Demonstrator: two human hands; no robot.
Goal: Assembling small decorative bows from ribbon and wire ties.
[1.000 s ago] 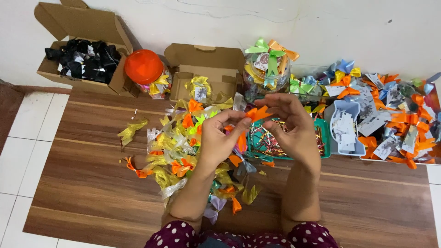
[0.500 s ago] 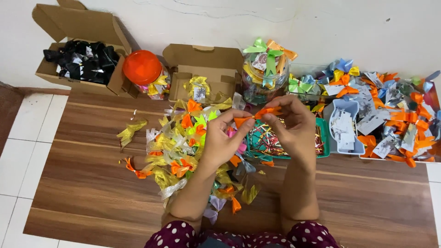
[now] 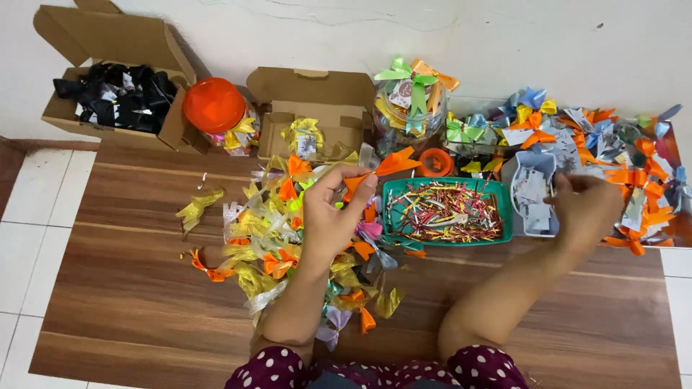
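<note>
Left hand (image 3: 328,216) pinching orange ribbon bow (image 3: 386,169), long axis toward two o'clock; right hand (image 3: 587,209), apparently closed on a small paper tag, well apart at three o'clock.

Right hand (image 3: 587,209) motion-blurred; whether its grip holds anything cannot be told. Counter (image 3: 144,302) cut off by bottom edge. Green tray (image 3: 497,189) contents too small to identify.

Cardboard boxes (image 3: 115,94): 3, incl. one (image 3: 310,108), one (image 3: 535,193). Green tray (image 3: 447,210): 1. Jars (image 3: 407,108): 2. Bows (image 3: 252,230): uncountable.
</note>
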